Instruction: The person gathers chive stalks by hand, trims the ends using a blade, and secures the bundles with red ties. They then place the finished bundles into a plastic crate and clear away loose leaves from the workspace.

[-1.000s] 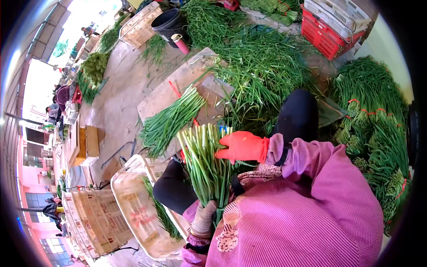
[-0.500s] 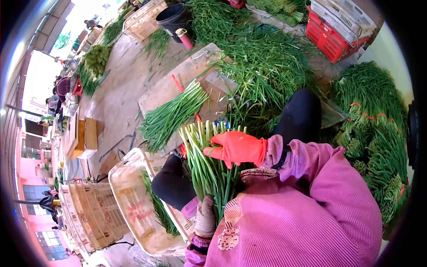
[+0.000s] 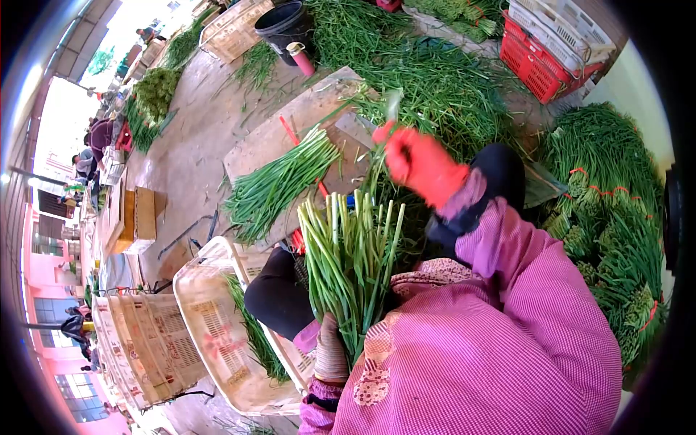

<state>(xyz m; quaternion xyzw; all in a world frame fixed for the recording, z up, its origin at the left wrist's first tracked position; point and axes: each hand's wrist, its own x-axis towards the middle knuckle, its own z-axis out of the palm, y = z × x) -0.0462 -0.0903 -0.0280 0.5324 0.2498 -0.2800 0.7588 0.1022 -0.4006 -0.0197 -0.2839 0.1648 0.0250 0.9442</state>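
Note:
My left hand [image 3: 331, 351], in a pale ribbed glove, is closed round the lower, leafy part of a bunch of green onions [image 3: 348, 254] in my lap. Their pale cut ends point up and away from me. My right hand [image 3: 420, 163], in an orange-red glove, is raised beyond the bunch with its fingers curled. Blurred pale-green wisps show by its fingertips; what the fingers grip, I cannot tell. Another bunch of green onions [image 3: 286, 185] lies on a board [image 3: 250, 148] ahead, with a red strip [image 3: 288, 130] at its edge.
A heap of loose green leaves [image 3: 442, 94] spreads ahead right. Tied green bundles [image 3: 609, 196] stack at the right. A white crate [image 3: 206, 319] stands at the left. Farther off are a black bucket [image 3: 283, 32], a pink bottle [image 3: 301, 59], a red crate [image 3: 536, 69] and people [image 3: 98, 138].
My right hand has left the bunch's cut ends and moved up and to the right, its fingers curling. My left hand still holds the bunch, nearly in place.

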